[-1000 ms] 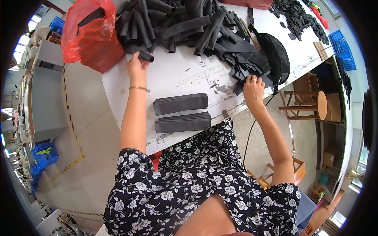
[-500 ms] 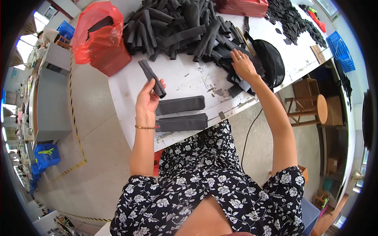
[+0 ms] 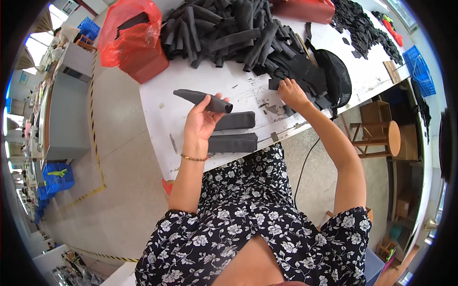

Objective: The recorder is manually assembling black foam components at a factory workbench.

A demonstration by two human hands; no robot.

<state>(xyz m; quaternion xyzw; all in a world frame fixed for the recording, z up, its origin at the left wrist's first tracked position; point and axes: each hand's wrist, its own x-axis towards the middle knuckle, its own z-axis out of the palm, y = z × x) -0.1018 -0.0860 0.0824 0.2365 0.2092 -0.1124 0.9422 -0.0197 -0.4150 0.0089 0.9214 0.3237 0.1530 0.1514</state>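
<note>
My left hand (image 3: 201, 125) is closed around a dark grey fabric tube (image 3: 198, 98), whose round open end points right. It is held above the white table (image 3: 160, 114). Beneath and to the right of that hand lie two flat stacks of dark grey fabric strips, a far stack (image 3: 238, 120) and a near stack (image 3: 234, 143). With fingers bent together, my right hand (image 3: 293, 94) pinches a small black fabric piece (image 3: 273, 84) at the left edge of a heap of flat black pieces (image 3: 305, 71). The fingertips are partly hidden.
A large heap of dark fabric tubes (image 3: 224, 33) covers the table's far side. A red bag-lined box (image 3: 138, 52) stands at the far left, and a black mesh-covered round object (image 3: 336, 78) sits right of the pieces. A wooden stool (image 3: 392, 138) is beyond the table edge.
My left hand has moved right, and the tube has turned from steep to nearly level. My right hand has drawn nearer, its spread fingers now bent onto a black piece. The view shifted slightly.
</note>
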